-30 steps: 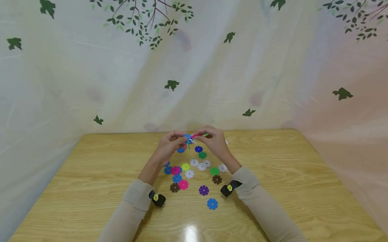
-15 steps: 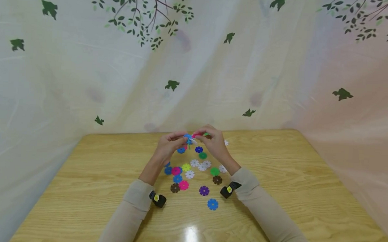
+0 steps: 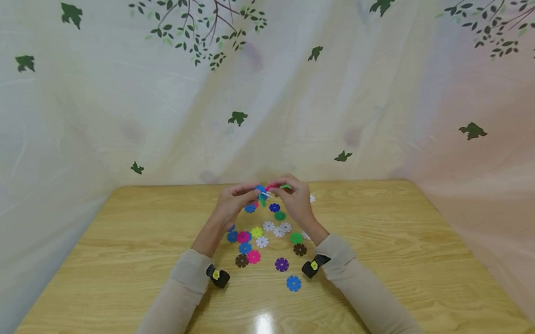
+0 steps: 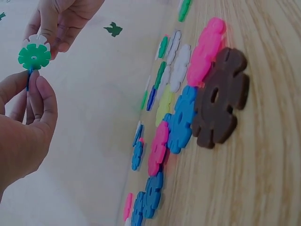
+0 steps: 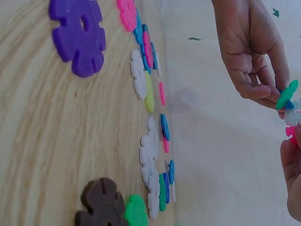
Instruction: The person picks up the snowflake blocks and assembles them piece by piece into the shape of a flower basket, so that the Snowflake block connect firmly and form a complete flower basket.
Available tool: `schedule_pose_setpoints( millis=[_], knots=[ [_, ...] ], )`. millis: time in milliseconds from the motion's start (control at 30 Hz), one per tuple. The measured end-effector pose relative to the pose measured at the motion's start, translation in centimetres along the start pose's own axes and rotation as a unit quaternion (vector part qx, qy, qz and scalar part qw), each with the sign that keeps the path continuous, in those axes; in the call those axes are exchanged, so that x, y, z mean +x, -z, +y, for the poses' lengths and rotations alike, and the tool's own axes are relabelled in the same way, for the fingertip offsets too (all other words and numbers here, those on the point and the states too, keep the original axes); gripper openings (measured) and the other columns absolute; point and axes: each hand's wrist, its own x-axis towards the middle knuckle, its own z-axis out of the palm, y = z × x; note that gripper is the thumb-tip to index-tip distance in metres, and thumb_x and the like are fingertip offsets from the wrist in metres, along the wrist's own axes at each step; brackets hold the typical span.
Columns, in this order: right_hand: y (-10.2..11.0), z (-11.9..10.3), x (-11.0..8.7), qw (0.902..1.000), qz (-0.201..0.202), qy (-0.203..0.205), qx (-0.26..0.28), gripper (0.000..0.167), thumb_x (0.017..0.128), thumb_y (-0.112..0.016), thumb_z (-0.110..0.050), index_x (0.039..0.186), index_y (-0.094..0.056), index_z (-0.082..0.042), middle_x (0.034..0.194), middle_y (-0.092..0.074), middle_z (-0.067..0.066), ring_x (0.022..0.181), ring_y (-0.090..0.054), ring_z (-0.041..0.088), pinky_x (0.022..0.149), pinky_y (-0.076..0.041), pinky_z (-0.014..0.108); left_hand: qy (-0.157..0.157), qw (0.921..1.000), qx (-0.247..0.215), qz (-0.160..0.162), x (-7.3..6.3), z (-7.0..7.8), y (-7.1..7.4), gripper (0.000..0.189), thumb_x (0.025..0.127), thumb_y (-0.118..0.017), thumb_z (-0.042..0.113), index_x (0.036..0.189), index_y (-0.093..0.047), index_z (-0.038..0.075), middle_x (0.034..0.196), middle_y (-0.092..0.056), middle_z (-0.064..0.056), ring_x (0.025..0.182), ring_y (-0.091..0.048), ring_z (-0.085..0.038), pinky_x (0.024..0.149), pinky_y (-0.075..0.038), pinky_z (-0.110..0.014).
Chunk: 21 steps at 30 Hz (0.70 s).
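Both hands are raised at the far side of the table, around a small joined cluster of notched, flower-shaped plastic discs. My left hand (image 3: pixel 230 205) pinches the blue disc (image 3: pixel 261 189) between thumb and fingers. A green disc (image 4: pixel 34 57) and a white disc (image 4: pixel 40 39) show face-on above those fingertips in the left wrist view. From the other side, my right hand (image 3: pixel 296 199) pinches a pink disc (image 5: pixel 291 133) against the cluster. The white disc lies between the green and pink ones in the right wrist view. Fingers partly hide the joints.
Loose discs lie scattered on the wooden table (image 3: pixel 156 262) below the hands. Nearest the front are a blue disc (image 3: pixel 294 283) and a purple one (image 3: pixel 282 265); brown (image 3: pixel 299 249), yellow (image 3: pixel 256 232) and white discs (image 3: pixel 261 242) lie farther back. A printed curtain (image 3: pixel 271 87) hangs behind.
The cluster has turned slightly between the fingers: its green disc shows more below the blue one, and the white looks thinner. Both hands keep their pinch in nearly the same place.
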Motion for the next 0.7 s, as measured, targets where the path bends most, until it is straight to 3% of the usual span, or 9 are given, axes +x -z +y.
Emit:
schedule_pose_setpoints(
  millis=[133, 267, 500, 700],
  knots=[
    [-0.3, -0.3, -0.2, 0.9998, 0.019, 0.009, -0.004, 0.004, 0.086, -0.070, 0.016, 0.089, -0.072, 0.014, 0.086, -0.069, 0.029, 0.072, -0.064, 0.047, 0.064, -0.061, 0.037, -0.004, 1.0000, -0.005, -0.003, -0.1, 0.1, -0.1, 0.018, 0.095, -0.070, 0.003, 0.112, -0.076, 0.004, 0.091, -0.075, 0.006, 0.082, -0.071, -0.007, 0.085, -0.060, -0.027],
    [-0.4, -0.6, -0.3, 0.9995, 0.028, 0.010, -0.009, 0.005, 0.086, -0.070, 0.017, 0.088, -0.072, 0.013, 0.085, -0.069, 0.028, 0.072, -0.062, 0.047, 0.063, -0.059, 0.029, -0.009, 1.0000, -0.003, -0.001, -0.3, 0.3, -0.3, 0.020, 0.094, -0.070, 0.002, 0.113, -0.074, -0.001, 0.090, -0.074, 0.006, 0.080, -0.071, -0.008, 0.084, -0.060, -0.027],
    [0.0, -1.1, -0.1, 0.9994, 0.024, -0.024, 0.008, 0.004, 0.088, -0.070, 0.012, 0.091, -0.070, 0.015, 0.087, -0.068, 0.031, 0.073, -0.062, 0.049, 0.065, -0.060, 0.043, -0.017, 0.9993, 0.031, -0.008, -0.6, 1.0, -0.4, 0.028, 0.095, -0.070, 0.006, 0.121, -0.070, -0.005, 0.092, -0.074, 0.007, 0.082, -0.071, -0.008, 0.086, -0.060, -0.030],
    [-0.1, -1.0, 0.0, 0.9992, 0.014, -0.034, 0.015, 0.005, 0.090, -0.069, 0.011, 0.091, -0.068, 0.016, 0.087, -0.069, 0.032, 0.073, -0.065, 0.046, 0.067, -0.061, 0.034, -0.030, 0.9986, 0.039, -0.020, -0.6, 1.4, 0.0, 0.025, 0.096, -0.068, 0.004, 0.118, -0.071, -0.006, 0.089, -0.073, 0.008, 0.081, -0.070, -0.009, 0.079, -0.060, -0.024]
  ],
)
